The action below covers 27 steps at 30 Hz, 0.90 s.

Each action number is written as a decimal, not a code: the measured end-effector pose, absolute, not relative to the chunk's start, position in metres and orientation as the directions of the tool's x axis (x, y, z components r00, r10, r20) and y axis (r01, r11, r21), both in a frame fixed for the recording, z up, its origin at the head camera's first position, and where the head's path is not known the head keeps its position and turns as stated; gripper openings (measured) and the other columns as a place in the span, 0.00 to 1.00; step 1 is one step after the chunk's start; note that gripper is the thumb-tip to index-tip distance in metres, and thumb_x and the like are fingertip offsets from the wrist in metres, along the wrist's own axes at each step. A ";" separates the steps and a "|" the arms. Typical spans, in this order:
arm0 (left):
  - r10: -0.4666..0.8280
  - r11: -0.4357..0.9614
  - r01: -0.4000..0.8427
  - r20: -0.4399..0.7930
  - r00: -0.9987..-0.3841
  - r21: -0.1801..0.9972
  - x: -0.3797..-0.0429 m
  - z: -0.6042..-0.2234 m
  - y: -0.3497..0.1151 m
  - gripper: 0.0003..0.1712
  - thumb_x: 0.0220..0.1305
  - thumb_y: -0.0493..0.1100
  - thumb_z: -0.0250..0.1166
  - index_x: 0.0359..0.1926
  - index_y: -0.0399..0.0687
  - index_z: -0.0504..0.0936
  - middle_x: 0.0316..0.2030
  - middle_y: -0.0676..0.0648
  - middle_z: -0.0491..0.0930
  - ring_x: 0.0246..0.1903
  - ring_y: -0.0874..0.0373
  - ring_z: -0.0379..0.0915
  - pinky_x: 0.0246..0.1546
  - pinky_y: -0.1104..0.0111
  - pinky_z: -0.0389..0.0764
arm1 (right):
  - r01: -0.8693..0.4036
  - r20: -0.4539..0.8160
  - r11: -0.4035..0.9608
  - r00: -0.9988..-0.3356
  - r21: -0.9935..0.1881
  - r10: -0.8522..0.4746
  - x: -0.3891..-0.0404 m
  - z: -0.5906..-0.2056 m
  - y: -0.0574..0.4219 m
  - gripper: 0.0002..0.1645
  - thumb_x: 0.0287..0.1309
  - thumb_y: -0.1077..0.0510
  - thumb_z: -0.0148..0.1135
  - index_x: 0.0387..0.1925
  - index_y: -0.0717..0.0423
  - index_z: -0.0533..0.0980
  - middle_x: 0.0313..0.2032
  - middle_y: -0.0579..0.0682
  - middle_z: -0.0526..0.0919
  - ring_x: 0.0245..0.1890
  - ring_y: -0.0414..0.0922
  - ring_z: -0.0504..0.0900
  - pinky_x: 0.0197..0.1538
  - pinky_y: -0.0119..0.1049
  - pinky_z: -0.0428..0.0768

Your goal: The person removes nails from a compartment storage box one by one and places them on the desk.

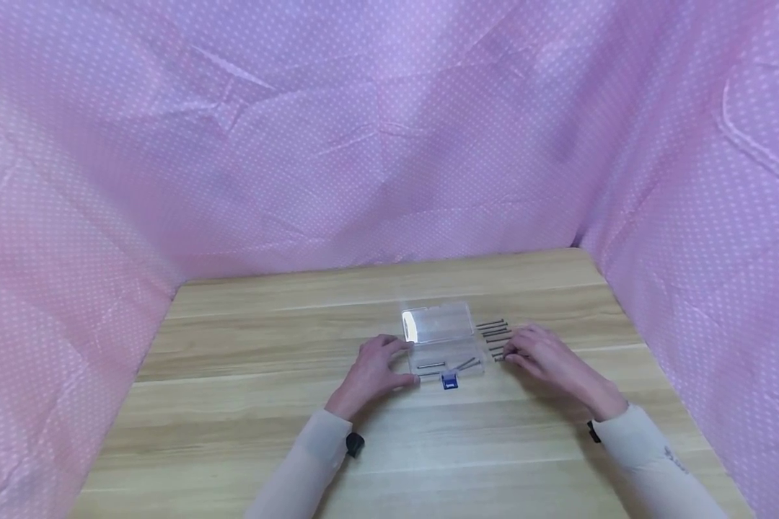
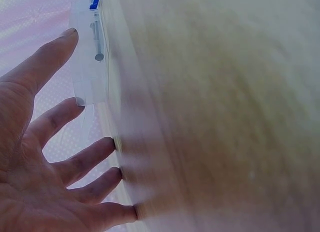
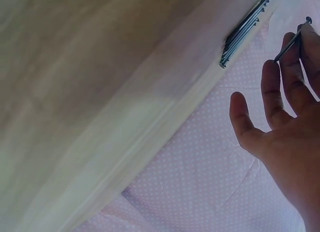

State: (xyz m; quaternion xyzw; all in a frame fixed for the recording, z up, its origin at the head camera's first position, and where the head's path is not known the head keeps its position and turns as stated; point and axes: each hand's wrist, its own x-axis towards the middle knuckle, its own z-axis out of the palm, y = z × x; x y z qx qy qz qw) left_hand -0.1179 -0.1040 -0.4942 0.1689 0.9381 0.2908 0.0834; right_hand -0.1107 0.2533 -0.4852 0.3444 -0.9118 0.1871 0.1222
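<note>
A clear plastic box (image 1: 422, 355) with its lid (image 1: 438, 324) folded back lies on the table, a blue latch (image 1: 450, 380) at its front. Several nails (image 1: 431, 365) are inside. My left hand (image 1: 373, 369) spans the box's left side, thumb at the front corner and index finger toward the hinge, fingers spread and fairly straight. To the right of the box, more nails (image 1: 493, 331) lie in a rough row. My right hand (image 1: 545, 357) is at the near end of that row; in the right wrist view its fingertips pinch one nail (image 3: 289, 47).
The wooden table (image 1: 247, 404) extends around the box. Pink dotted cloth (image 1: 337, 158) hangs behind it and along both sides. A dark wrist device (image 1: 355, 444) sits on the left sleeve, and another (image 1: 593, 432) on the right.
</note>
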 end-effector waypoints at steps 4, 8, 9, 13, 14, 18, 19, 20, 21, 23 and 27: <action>0.361 0.771 0.264 -0.056 -0.931 0.580 -0.119 -0.494 -0.104 0.40 0.53 0.58 0.80 0.66 0.54 0.80 0.67 0.40 0.72 0.67 0.39 0.65 0.70 0.44 0.67 | -0.674 0.336 0.693 -0.735 -0.257 -0.589 -0.111 -0.485 0.254 0.09 0.56 0.65 0.74 0.37 0.52 0.83 0.38 0.46 0.84 0.44 0.50 0.80 0.50 0.53 0.81; 0.359 0.773 0.262 -0.058 -0.931 0.578 -0.119 -0.495 -0.104 0.40 0.53 0.58 0.80 0.66 0.55 0.80 0.67 0.40 0.72 0.67 0.39 0.65 0.69 0.45 0.68 | -0.667 0.320 0.697 -0.742 -0.262 -0.589 -0.111 -0.486 0.254 0.08 0.56 0.64 0.74 0.37 0.51 0.84 0.38 0.45 0.84 0.45 0.50 0.80 0.50 0.54 0.80; 0.359 0.774 0.262 -0.059 -0.932 0.577 -0.119 -0.495 -0.104 0.40 0.53 0.58 0.80 0.66 0.55 0.81 0.67 0.40 0.72 0.67 0.39 0.65 0.69 0.45 0.68 | -0.664 0.316 0.699 -0.745 -0.265 -0.588 -0.111 -0.486 0.254 0.08 0.56 0.64 0.74 0.37 0.51 0.84 0.38 0.45 0.85 0.45 0.51 0.80 0.50 0.54 0.80; 0.366 0.775 0.268 -0.061 -0.929 0.572 -0.118 -0.494 -0.104 0.40 0.53 0.58 0.80 0.66 0.54 0.81 0.67 0.40 0.72 0.67 0.39 0.66 0.70 0.45 0.67 | -0.641 0.285 0.717 -0.766 -0.275 -0.576 -0.110 -0.487 0.255 0.06 0.58 0.63 0.73 0.37 0.52 0.84 0.38 0.46 0.85 0.45 0.50 0.80 0.51 0.54 0.81; 0.366 0.777 0.268 -0.062 -0.929 0.570 -0.118 -0.494 -0.104 0.40 0.53 0.58 0.81 0.66 0.54 0.80 0.67 0.40 0.72 0.67 0.39 0.66 0.70 0.45 0.67 | -0.633 0.274 0.721 -0.773 -0.280 -0.573 -0.110 -0.488 0.255 0.06 0.58 0.62 0.73 0.38 0.52 0.84 0.39 0.46 0.85 0.45 0.50 0.80 0.51 0.53 0.81; 0.365 0.772 0.265 -0.061 -0.929 0.578 -0.118 -0.495 -0.104 0.40 0.53 0.58 0.81 0.66 0.55 0.81 0.67 0.39 0.72 0.67 0.38 0.65 0.69 0.44 0.67 | -0.610 0.234 0.734 -0.792 -0.297 -0.563 -0.110 -0.487 0.255 0.06 0.60 0.61 0.72 0.39 0.52 0.84 0.40 0.46 0.84 0.44 0.48 0.79 0.51 0.52 0.81; 0.363 0.772 0.261 -0.064 -0.930 0.580 -0.118 -0.495 -0.104 0.40 0.53 0.58 0.80 0.66 0.55 0.80 0.67 0.40 0.72 0.68 0.38 0.65 0.69 0.44 0.67 | -0.611 0.230 0.733 -0.792 -0.299 -0.566 -0.110 -0.487 0.255 0.06 0.60 0.61 0.72 0.39 0.52 0.84 0.40 0.46 0.84 0.44 0.48 0.79 0.51 0.52 0.81; 0.363 0.772 0.262 -0.063 -0.930 0.580 -0.118 -0.495 -0.104 0.40 0.53 0.59 0.80 0.66 0.56 0.80 0.67 0.40 0.72 0.68 0.38 0.65 0.69 0.44 0.68 | -0.613 0.228 0.731 -0.790 -0.299 -0.569 -0.111 -0.487 0.255 0.06 0.61 0.61 0.72 0.39 0.51 0.84 0.40 0.46 0.84 0.44 0.48 0.79 0.51 0.52 0.81; 0.363 0.771 0.262 -0.064 -0.929 0.581 -0.118 -0.495 -0.105 0.40 0.53 0.59 0.80 0.66 0.56 0.80 0.67 0.40 0.72 0.68 0.38 0.65 0.69 0.44 0.68 | -0.616 0.228 0.730 -0.788 -0.297 -0.572 -0.112 -0.487 0.254 0.05 0.61 0.60 0.72 0.39 0.51 0.84 0.40 0.45 0.84 0.44 0.48 0.79 0.51 0.51 0.81; 0.364 0.770 0.262 -0.063 -0.929 0.581 -0.119 -0.495 -0.105 0.40 0.53 0.59 0.80 0.67 0.55 0.80 0.67 0.40 0.72 0.68 0.39 0.64 0.69 0.44 0.68 | -0.624 0.231 0.723 -0.781 -0.296 -0.580 -0.113 -0.487 0.254 0.05 0.61 0.61 0.72 0.38 0.50 0.84 0.39 0.45 0.85 0.44 0.48 0.80 0.51 0.52 0.81; 0.367 0.769 0.263 -0.065 -0.928 0.583 -0.119 -0.494 -0.106 0.40 0.53 0.59 0.80 0.67 0.55 0.80 0.67 0.40 0.72 0.68 0.38 0.64 0.69 0.44 0.68 | -0.637 0.248 0.714 -0.771 -0.290 -0.587 -0.115 -0.488 0.252 0.05 0.60 0.61 0.73 0.37 0.49 0.84 0.39 0.44 0.85 0.46 0.50 0.80 0.53 0.53 0.80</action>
